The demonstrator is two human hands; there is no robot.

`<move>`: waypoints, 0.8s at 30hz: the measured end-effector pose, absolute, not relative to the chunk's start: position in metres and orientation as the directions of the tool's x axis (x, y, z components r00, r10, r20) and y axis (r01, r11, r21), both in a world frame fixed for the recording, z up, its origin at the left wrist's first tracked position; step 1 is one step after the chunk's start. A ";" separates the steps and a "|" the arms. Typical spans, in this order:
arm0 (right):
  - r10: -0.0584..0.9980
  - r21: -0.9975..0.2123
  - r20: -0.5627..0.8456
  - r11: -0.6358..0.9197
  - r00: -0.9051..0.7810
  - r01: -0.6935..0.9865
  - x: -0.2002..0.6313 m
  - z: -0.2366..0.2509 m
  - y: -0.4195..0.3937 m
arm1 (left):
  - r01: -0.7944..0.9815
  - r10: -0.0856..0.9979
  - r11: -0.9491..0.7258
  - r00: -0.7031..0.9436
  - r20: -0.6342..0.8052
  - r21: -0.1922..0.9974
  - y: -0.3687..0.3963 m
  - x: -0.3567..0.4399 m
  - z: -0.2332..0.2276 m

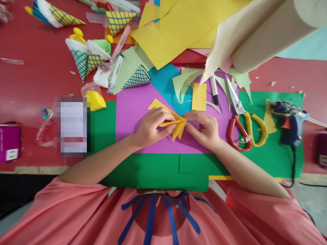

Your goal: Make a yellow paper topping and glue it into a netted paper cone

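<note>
A folded piece of yellow paper (pixel 181 128) with several pointed flaps is held above a purple sheet (pixel 133 112). My left hand (pixel 157 124) grips its left side, thumb and fingers closed on the flaps. At the pointed right end, my right hand (pixel 201 127) pinches the paper between thumb and forefinger. Just beyond the hands, a small yellow paper rectangle (pixel 199 97) lies among green paper scraps (pixel 182 85). Scissors (pixel 238 109) with one red and one yellow handle rest open to the right of my right hand.
Far right lies a glue gun (pixel 292 126) with a black cord. A large paper roll (pixel 270 37) and yellow sheets (pixel 166 30) occupy the back. Left are paper cones (pixel 94 61), markers (pixel 116 73), a bag of yellow clay-like material (pixel 95 100) and a blurred-out phone-like object (pixel 74 127).
</note>
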State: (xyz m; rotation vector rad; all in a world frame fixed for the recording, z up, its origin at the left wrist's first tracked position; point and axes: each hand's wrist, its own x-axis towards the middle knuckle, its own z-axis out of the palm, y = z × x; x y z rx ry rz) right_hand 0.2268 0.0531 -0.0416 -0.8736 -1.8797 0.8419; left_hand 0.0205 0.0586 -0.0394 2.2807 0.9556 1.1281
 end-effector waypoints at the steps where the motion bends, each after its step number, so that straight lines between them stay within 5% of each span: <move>1: 0.857 -0.851 0.395 0.477 -0.331 0.220 0.227 -0.042 0.053 | 0.392 0.747 -0.663 0.406 0.527 0.638 0.059 0.020 -0.040; 7: 0.913 -0.934 0.284 0.332 -0.292 0.131 0.228 -0.045 0.055 | 0.368 0.780 -0.625 0.325 0.534 0.688 0.061 0.019 -0.042; 16: 0.958 -0.947 0.204 0.245 -0.199 0.208 0.226 -0.042 0.057 | 0.460 0.805 -0.590 0.274 0.527 0.663 0.061 0.019 -0.041; 24: 0.970 -0.981 0.137 0.160 -0.203 0.105 0.224 -0.042 0.052 | 0.465 0.723 -0.684 0.332 0.605 0.562 0.059 0.018 -0.040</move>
